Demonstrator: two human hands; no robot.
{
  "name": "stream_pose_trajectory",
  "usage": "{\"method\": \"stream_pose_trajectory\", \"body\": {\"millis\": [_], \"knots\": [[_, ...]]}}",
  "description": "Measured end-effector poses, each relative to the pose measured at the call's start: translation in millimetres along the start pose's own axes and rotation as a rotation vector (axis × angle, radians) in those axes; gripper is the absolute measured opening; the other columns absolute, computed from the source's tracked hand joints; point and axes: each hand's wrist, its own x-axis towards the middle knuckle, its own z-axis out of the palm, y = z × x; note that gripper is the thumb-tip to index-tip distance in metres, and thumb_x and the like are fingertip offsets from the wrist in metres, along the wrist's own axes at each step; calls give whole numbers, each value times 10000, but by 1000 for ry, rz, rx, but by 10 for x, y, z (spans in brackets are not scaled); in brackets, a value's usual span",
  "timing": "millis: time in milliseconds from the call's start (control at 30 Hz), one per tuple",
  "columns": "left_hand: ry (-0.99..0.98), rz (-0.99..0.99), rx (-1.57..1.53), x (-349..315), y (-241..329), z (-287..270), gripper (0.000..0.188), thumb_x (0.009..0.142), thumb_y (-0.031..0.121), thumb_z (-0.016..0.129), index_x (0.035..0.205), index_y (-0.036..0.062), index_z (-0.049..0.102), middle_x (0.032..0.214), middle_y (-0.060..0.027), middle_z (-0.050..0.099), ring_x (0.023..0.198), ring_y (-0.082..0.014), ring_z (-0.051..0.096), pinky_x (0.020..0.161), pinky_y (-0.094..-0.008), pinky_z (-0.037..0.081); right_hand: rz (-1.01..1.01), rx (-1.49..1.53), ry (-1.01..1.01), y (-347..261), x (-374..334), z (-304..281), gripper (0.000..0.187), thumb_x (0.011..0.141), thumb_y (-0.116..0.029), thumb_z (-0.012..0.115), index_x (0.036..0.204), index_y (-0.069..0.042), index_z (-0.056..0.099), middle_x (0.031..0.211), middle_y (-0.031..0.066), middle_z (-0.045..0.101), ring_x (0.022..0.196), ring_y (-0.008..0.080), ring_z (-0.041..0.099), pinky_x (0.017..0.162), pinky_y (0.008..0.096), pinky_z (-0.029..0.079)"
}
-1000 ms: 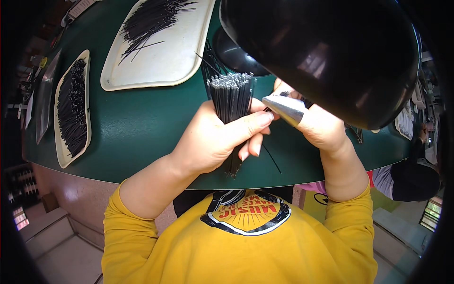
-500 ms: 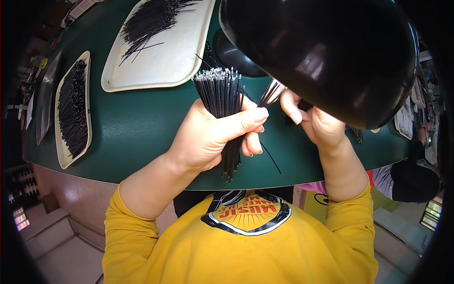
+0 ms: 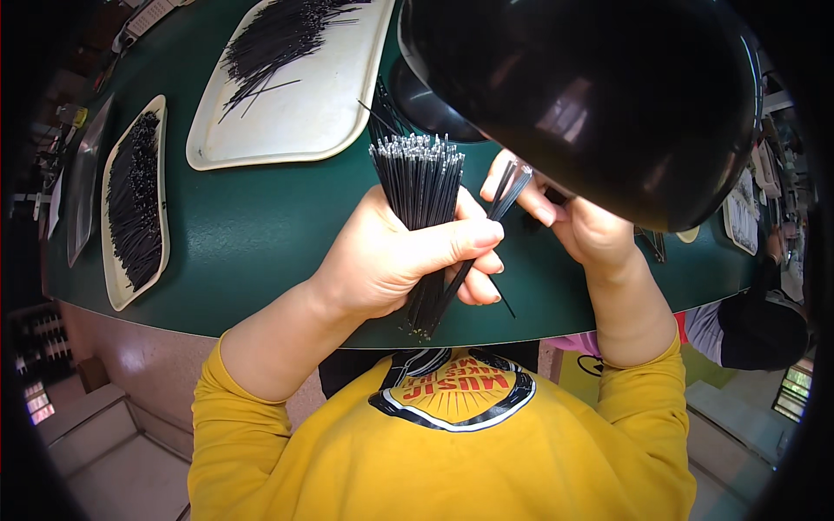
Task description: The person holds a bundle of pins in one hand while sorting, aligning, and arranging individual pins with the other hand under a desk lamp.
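My left hand [image 3: 395,256] is closed around a thick bundle of thin black wires [image 3: 419,195] with bare silvery tips pointing up and away from me. Between its thumb and fingertips, a few separate wires [image 3: 508,193] lean out to the right, tips splayed. One loose wire end sticks out below these fingers. My right hand [image 3: 584,227] is partly covered by a large glossy black lamp shade [image 3: 599,95]. Its fingers are apart, one stretched behind the splayed wire tips; whether it touches them I cannot tell.
On the green table [image 3: 252,234], a cream tray [image 3: 287,139] with black wires lies at the far left. A narrower tray [image 3: 113,269] full of wires is nearer the left edge. A round black base [image 3: 430,104] stands behind the bundle. Another person [image 3: 756,330] is at the right.
The bundle in my left hand has shifted slightly right and down. The few separate wires now stand more upright, their tips in front of my right fingers. The lamp shade appears slightly further left.
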Motion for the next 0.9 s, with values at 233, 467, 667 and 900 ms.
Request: {"method": "stream_pose_trajectory", "body": {"millis": [233,467,667,900], "knots": [[45,72,103,-5,-1,9,92,771,63,558,753,-25,538,645,-112,580,550,-178,605,501,-236,498,-207,-390,201,-176,-5,185,126,732,81,473,705,-8,556,660,48,558,565,111,515,502,227,409],[40,83,74,-10,-5,-20,96,779,75,553,768,-17,529,652,-109,583,550,-175,603,501,-238,497,-238,-679,86,-205,14,181,136,696,93,473,676,-12,556,653,40,555,565,109,520,512,232,416],[21,82,24,0,-18,-31,92,789,76,542,800,-12,518,667,-108,583,557,-174,602,501,-238,496,-227,-212,126,-140,12,147,140,670,98,496,743,4,571,673,50,566,579,116,532,527,230,427],[16,87,5,-3,-23,-63,99,792,85,541,801,-11,518,670,-111,582,558,-176,602,504,-242,498,-168,-206,80,-72,1,22,126,692,102,498,761,21,565,660,58,559,580,109,524,533,211,420]]}}
